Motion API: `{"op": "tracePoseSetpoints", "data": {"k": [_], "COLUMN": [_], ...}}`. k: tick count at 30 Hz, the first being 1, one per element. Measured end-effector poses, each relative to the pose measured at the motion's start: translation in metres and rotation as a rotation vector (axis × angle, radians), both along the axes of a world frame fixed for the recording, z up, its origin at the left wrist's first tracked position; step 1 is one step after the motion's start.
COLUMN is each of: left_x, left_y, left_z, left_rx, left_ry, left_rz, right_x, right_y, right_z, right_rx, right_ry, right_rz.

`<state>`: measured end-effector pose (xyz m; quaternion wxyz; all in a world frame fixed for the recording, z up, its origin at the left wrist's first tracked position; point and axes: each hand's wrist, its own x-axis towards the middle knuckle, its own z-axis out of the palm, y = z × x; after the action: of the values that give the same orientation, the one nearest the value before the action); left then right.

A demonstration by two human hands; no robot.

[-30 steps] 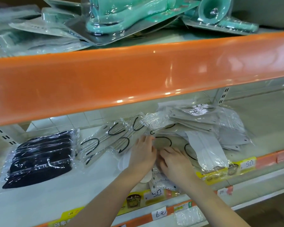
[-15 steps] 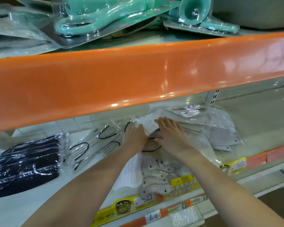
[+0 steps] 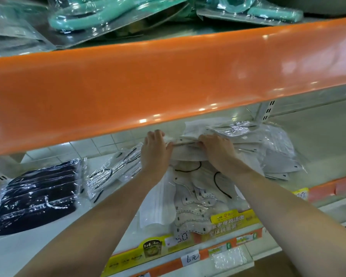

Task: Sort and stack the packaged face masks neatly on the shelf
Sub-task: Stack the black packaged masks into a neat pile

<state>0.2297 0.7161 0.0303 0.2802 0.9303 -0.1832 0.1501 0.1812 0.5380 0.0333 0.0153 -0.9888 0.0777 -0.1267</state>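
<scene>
A loose heap of white face masks in clear packets (image 3: 254,148) lies deep on the white shelf (image 3: 44,244). My left hand (image 3: 155,151) and my right hand (image 3: 216,149) grip one white mask packet (image 3: 188,151) between them, at the heap's left end, fingers curled over its far edge. More white masks with black ear loops (image 3: 198,196) lie in front, under my forearms. A clear packet of white masks (image 3: 112,172) lies left of my left hand. A pack of black masks (image 3: 38,196) sits at the far left.
An orange shelf edge (image 3: 168,80) hangs low overhead. Above it lie teal items in blister packs (image 3: 100,15). Yellow price labels (image 3: 234,222) run along the shelf's front lip. The shelf's right end (image 3: 317,136) is bare.
Both hands have reached farther back from the front masks and now grip a white packet at the heap's left end. The camera has moved closer and lower.
</scene>
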Motion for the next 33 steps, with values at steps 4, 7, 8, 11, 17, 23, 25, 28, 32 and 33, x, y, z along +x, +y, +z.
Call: {"op": "tracePoseSetpoints", "data": {"k": [4, 7, 8, 11, 17, 23, 25, 28, 32, 33], "left_x": [0.002, 0.001, 0.0, -0.003, -0.013, -0.016, -0.019, -0.02, -0.022, -0.022], "left_y": [-0.001, -0.003, -0.003, -0.006, -0.02, -0.055, -0.068, -0.081, -0.087, -0.087], "left_z": [-0.005, -0.013, -0.017, -0.028, -0.029, -0.005, 0.004, 0.004, -0.005, -0.007], "left_rx": [-0.051, -0.019, -0.007, 0.008, -0.049, -0.565, -0.807, -0.985, -1.094, -1.12], "left_ry": [0.004, 0.013, 0.009, 0.014, 0.078, 0.592, 0.831, 0.947, 1.081, 1.076], "left_rz": [0.066, 0.001, -0.044, -0.17, -0.233, -0.182, -0.177, -0.114, -0.017, 0.015], "right_x": [-0.004, -0.007, -0.007, -0.01, -0.021, -0.019, -0.02, -0.021, -0.019, -0.019], "right_y": [-0.019, -0.033, -0.037, -0.042, -0.041, -0.043, -0.042, -0.039, -0.033, -0.03], "right_z": [0.001, -0.001, -0.001, 0.0, 0.004, -0.001, -0.002, -0.002, -0.005, -0.005], "right_rx": [0.194, 0.337, 0.396, 0.486, 0.359, 0.319, 0.432, 0.403, 0.32, 0.324], "right_ry": [-0.111, -0.043, -0.039, -0.056, -0.038, 0.042, -0.005, -0.027, -0.043, -0.033], "right_rz": [-0.082, -0.153, -0.159, -0.09, 0.048, 0.0, 0.002, 0.078, 0.162, 0.161]}}
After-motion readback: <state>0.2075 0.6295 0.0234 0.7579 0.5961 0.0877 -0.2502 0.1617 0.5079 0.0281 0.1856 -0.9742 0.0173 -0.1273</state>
